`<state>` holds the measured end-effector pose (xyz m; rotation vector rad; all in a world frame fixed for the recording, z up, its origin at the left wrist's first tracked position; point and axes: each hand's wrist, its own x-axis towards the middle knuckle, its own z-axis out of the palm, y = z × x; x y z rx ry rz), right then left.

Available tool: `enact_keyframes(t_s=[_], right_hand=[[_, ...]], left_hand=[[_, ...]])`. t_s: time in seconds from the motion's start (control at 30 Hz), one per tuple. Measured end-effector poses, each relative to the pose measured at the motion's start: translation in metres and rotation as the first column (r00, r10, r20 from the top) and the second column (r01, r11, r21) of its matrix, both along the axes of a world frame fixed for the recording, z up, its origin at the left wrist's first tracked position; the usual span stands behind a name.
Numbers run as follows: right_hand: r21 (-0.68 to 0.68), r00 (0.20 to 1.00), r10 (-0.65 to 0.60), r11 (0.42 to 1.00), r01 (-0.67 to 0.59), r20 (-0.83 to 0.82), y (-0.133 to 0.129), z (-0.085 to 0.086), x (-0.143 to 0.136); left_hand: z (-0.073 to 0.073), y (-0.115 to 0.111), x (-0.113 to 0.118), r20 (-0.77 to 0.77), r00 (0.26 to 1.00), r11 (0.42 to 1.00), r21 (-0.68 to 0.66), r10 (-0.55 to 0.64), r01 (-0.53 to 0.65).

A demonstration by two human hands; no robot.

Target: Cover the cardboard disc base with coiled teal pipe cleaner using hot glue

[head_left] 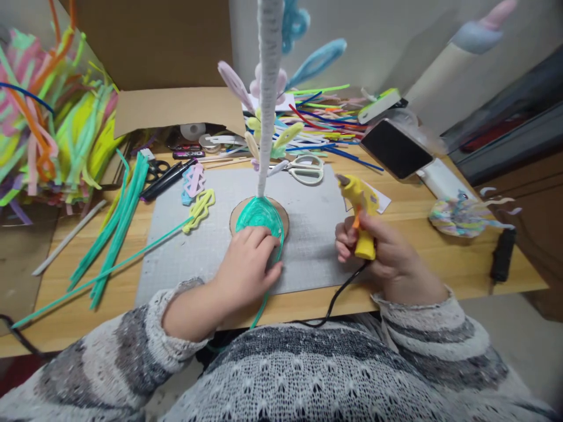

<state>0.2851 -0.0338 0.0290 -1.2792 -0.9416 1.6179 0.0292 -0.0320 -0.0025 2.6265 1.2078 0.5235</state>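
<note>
My left hand (248,261) bends over the near side of a round wooden base (285,218), its fingers pressing on a coiled green pipe cleaner (259,214). A loose length of the green strand runs beneath that hand toward the table's front edge; its fingertips are partly hidden. From the base rises a white wrapped stem (265,117) bearing pastel pipe-cleaner loops and petals (288,138). My right hand (387,252) is closed around a yellow hot glue gun (360,199), a finger at its orange trigger. The nozzle points up and left, apart from the base.
A grey cutting mat (176,258) lies under the base. Green pipe cleaners (116,228), black scissors (156,171) and a colourful bundle (65,129) are on the left. White-handled scissors (308,170) lie behind. A phone (396,149) and pastel woven piece (457,214) sit right.
</note>
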Motion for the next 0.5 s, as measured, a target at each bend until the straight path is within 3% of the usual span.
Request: enact_keyframes(t_s=[0.1, 0.33, 0.5], right_hand=[[0.073, 0.993, -0.109, 0.992, 0.106, 0.048, 0.0, -0.003, -0.004], [0.065, 0.998, 0.029, 0.998, -0.025, -0.05, 0.014, 0.004, 0.008], [0.184, 0.953, -0.007, 0.982, -0.051, 0.301, 0.019, -0.001, 0.007]], left_hand=[[0.002, 0.0, 0.0, -0.017, 1.0, 1.0, -0.017, -0.007, 0.007], [0.006, -0.003, 0.001, -0.048, 0.998, 0.998, -0.06, -0.034, 0.031], [0.004, -0.003, 0.002, -0.036, 0.999, 0.999, -0.041, -0.026, 0.024]])
